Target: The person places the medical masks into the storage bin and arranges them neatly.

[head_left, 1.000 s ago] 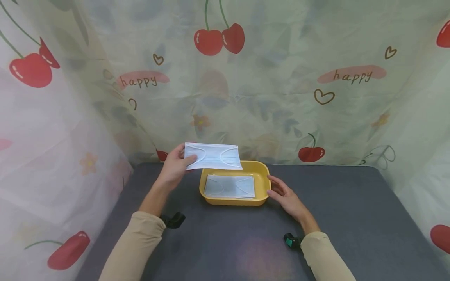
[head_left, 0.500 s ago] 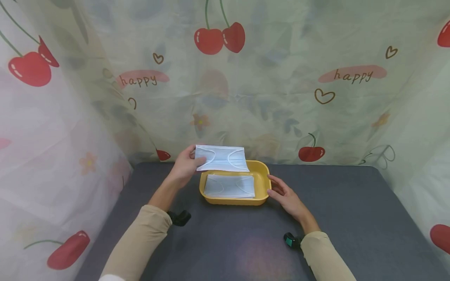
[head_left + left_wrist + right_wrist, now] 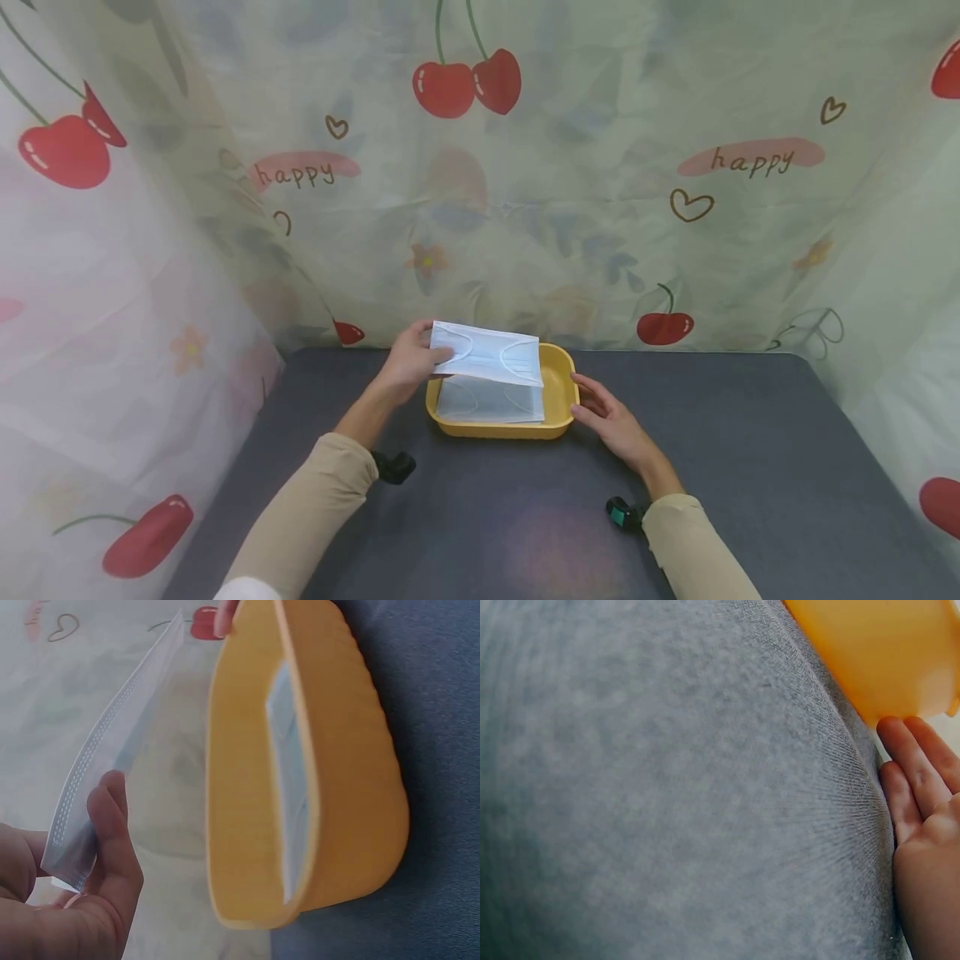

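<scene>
Left hand [image 3: 408, 364]: thumb and fingers pinch the near-left short edge of a white face mask [image 3: 487, 353]. The mask extends flat away from that hand, toward the right hand, and sits above the yellow tray [image 3: 561, 386], tilted slightly down at its free end. In the left wrist view the mask [image 3: 112, 757] is seen edge-on, clear of the tray rim [image 3: 232, 787], with the pinching fingers [image 3: 112, 832] curled round its end.

Second face mask [image 3: 489, 402]: lies flat on the tray floor, directly under the held one and just beyond the left hand's fingertips.

Right hand [image 3: 611, 419]: fingers straight and loosely spread, holding nothing. Fingertips meet the tray's right wall; the right wrist view shows the fingers [image 3: 911, 769] touching the yellow wall [image 3: 877, 652], the heel of the hand on the grey surface [image 3: 750, 467].

Tray: stands on the surface between the two hands, nearer the cherry-print curtain [image 3: 570, 183] behind it.
</scene>
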Demonstrator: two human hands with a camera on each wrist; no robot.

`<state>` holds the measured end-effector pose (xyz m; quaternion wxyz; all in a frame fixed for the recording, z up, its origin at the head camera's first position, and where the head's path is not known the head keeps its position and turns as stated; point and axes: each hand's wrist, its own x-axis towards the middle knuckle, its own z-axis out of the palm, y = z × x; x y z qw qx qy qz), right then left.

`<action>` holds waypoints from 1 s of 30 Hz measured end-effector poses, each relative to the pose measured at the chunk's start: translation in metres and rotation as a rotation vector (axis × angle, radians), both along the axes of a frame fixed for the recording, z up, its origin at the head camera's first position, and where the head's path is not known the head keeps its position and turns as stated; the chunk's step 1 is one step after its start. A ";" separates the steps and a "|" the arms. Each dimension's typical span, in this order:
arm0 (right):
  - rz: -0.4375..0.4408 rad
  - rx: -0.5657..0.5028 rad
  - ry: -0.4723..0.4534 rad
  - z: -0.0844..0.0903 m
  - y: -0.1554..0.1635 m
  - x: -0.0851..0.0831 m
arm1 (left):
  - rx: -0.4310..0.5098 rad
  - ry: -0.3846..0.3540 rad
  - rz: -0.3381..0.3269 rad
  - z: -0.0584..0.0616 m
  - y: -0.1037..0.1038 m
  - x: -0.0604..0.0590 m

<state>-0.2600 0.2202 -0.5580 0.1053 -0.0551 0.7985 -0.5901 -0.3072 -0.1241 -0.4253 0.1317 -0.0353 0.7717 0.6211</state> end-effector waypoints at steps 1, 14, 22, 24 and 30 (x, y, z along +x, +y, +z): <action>-0.002 -0.002 -0.002 0.000 0.000 0.000 | -0.016 -0.001 -0.003 -0.002 0.001 0.000; 0.009 0.004 0.010 -0.004 0.000 0.001 | -0.243 0.049 -0.044 -0.024 0.016 0.004; 0.006 -0.010 0.016 0.000 -0.001 0.000 | -0.284 0.074 -0.050 -0.028 0.025 0.003; 0.008 -0.013 0.015 0.000 -0.001 0.000 | -0.296 0.080 -0.051 -0.030 0.026 0.003; 0.009 -0.008 0.018 -0.001 0.000 0.000 | -0.393 0.120 -0.050 -0.035 0.028 0.004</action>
